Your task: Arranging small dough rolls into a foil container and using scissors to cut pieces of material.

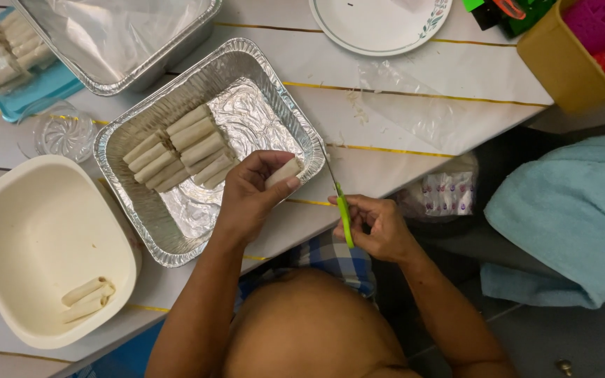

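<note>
I'm seeing the left hand (250, 199) pinching a short, pale, cylindrical roll (283, 171) between thumb and fingers, just over the near right corner of a crinkled foil tray (274, 84). The right hand (379, 227) is closing around the green plastic handle of a knife (342, 210), its thin blade pointing up toward the tray's rim, close beside the held roll.

Inside the tray, matching rolls (180, 148) are lying in two neat rows on the shiny, wrinkled foil, touching side by side. To the left, a smooth cream tub (8, 210) with rounded corners is holding a few more rolls (87, 299). A second foil tray (106, 87) covered in clear film is sitting at the far left, beside a cut-glass dish (64, 133). A round white plate (330, 28) is sitting at the far edge of the white plank table (400, 70), and a soft blue towel (575, 210) is lying off to the right.
</note>
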